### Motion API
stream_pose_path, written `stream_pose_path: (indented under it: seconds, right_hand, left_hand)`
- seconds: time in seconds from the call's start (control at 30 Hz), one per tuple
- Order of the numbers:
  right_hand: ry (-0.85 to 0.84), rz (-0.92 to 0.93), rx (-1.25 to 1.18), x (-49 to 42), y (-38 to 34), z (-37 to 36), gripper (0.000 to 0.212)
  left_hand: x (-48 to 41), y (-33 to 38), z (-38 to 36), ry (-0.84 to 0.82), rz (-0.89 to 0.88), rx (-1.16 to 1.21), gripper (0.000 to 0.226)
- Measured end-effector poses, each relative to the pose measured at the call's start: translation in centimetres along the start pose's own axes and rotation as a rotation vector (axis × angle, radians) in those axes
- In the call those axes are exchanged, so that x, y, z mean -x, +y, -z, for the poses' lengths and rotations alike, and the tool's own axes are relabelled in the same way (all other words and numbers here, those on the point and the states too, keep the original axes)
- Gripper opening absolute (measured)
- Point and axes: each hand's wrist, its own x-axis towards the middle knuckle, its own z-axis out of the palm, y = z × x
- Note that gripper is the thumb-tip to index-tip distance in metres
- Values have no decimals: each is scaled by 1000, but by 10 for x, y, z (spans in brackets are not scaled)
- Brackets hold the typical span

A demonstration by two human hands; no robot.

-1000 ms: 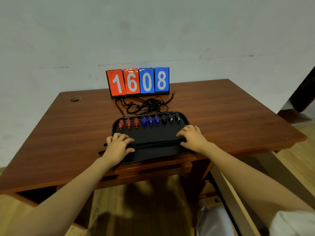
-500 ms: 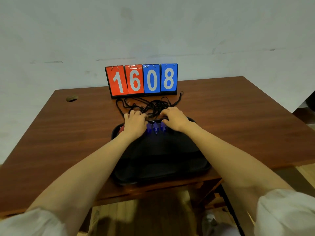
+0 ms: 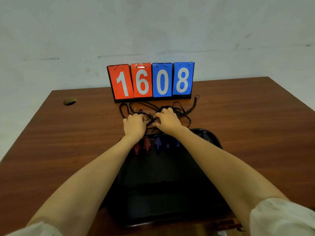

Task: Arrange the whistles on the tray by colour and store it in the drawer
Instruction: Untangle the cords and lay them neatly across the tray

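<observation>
The whistles lie in a row at the far end of the black tray [image 3: 213,142], the red whistles [image 3: 144,146] to the left and the blue whistles [image 3: 161,144] next to them; any further whistles are hidden under the right forearm. A second ago both hands rested on the near edge of the tray; since then they have reached forward past the whistles, and the tray now sits closer to the near edge of the counter [image 3: 68,150]. Beyond the tray, the left hand [image 3: 134,125] and right hand [image 3: 167,120] are down in the tangle of black lanyards [image 3: 185,113], fingers [image 3: 156,117] curled into the cords, though a firm pinch cannot be confirmed. The sorting looks finished; gathering the loose cords onto the tray probably comes before storing. Behind the tray stands a scoreboard [image 3: 150,81] reading 1608.
</observation>
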Motion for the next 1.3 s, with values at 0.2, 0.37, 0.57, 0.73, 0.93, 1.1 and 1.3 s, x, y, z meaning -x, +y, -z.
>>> stream_pose_path:
  seconds: [0.2, 0.37, 0.57, 0.73, 0.93, 1.1, 1.3]
  right_hand:
    - [174, 36, -250, 13, -10, 13, 23]
    - [210, -134, -406, 26, 10, 51, 21]
    - [374, -276, -515, 42, 35, 113, 19]
    - [526, -294, -829, 54, 27, 167, 11]
    - [538, -162, -876, 75, -4, 207, 23]
    - [493, 5, -707, 98, -28, 226, 20]
    - [444, 139, -546, 130, -65, 264, 22]
  left_hand:
    - [6, 18, 33, 123, -121, 528, 17]
    - [13, 33, 76, 267, 10, 939, 9]
    - [25, 16, 115, 443, 160, 955, 9]
    - [39, 4, 133, 410, 237, 771, 13]
    - [48, -5, 145, 156, 251, 565, 16]
    - [56, 8, 159, 6, 145, 368, 8]
    - [77, 52, 203, 109, -42, 338, 36]
